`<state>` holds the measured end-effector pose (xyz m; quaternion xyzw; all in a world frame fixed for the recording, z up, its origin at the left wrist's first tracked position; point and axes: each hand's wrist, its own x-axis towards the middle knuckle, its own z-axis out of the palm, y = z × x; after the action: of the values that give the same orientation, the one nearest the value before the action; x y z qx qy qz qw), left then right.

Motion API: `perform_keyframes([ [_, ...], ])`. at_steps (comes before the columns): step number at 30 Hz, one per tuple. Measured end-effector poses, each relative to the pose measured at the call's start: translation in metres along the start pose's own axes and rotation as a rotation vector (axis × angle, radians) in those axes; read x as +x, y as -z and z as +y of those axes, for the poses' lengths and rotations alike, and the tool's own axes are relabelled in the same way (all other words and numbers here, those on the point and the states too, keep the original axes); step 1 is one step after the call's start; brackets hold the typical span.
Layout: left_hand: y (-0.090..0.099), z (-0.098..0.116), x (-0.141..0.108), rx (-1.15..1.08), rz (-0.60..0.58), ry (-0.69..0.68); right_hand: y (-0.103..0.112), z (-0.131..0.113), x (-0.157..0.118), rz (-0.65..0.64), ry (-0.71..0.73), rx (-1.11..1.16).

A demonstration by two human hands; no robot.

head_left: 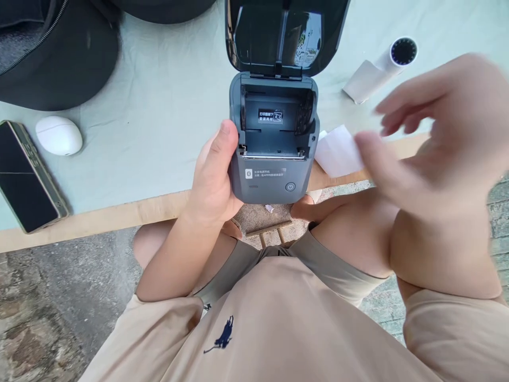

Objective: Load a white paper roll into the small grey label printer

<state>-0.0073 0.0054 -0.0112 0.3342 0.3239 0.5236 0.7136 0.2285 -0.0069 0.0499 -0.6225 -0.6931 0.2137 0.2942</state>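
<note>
A dark gray portable printer (274, 180) stands at the upper center of the frame, directly against a person's left hand (212, 183) and apart from the right hand (433, 127), its black lid (258, 37) swung open toward the top edge above the roll compartment (274, 142). The left hand is clamped on the printer's left side, thumb pressed along the edge, other fingers hidden behind the body. At right, the right hand blurs, thumb and fingers spread apart; its thumb is just beside a piece of white paper (340, 153) right of the printer, though whether they touch cannot be told. A white roll (376, 77) rests at upper right on a pale green tablecloth (159, 116), while a white rounded case (59, 135) and a smartphone (27, 178) lie at left
</note>
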Motion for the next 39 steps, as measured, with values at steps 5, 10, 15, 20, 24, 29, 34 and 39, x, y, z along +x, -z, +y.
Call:
perform_keyframes([
  [5,-0.003,0.003,-0.001,-0.008,0.038,0.048,-0.01,-0.02,-0.002,-0.213,0.259,-0.625],
  [10,-0.003,0.004,-0.002,-0.007,0.055,0.049,-0.013,-0.017,0.0,-0.29,0.134,-0.672],
  [15,-0.003,0.002,-0.002,0.009,0.031,0.031,-0.014,-0.017,0.0,-0.273,0.03,-0.575],
  [20,-0.003,-0.002,-0.001,0.007,0.052,-0.019,-0.009,-0.017,0.011,-0.114,-0.034,0.027],
  [24,-0.005,0.003,-0.001,-0.023,0.018,-0.035,-0.007,-0.011,0.028,-0.075,-0.32,0.691],
  [29,-0.007,0.004,0.001,-0.006,-0.003,-0.024,-0.007,-0.012,0.038,-0.26,-0.526,0.836],
  [34,-0.006,0.002,0.002,0.018,0.045,-0.012,-0.013,-0.023,0.027,-0.118,-0.372,0.806],
  [39,-0.009,0.005,0.0,0.013,0.009,0.021,-0.012,-0.029,0.026,-0.082,-0.24,0.802],
])
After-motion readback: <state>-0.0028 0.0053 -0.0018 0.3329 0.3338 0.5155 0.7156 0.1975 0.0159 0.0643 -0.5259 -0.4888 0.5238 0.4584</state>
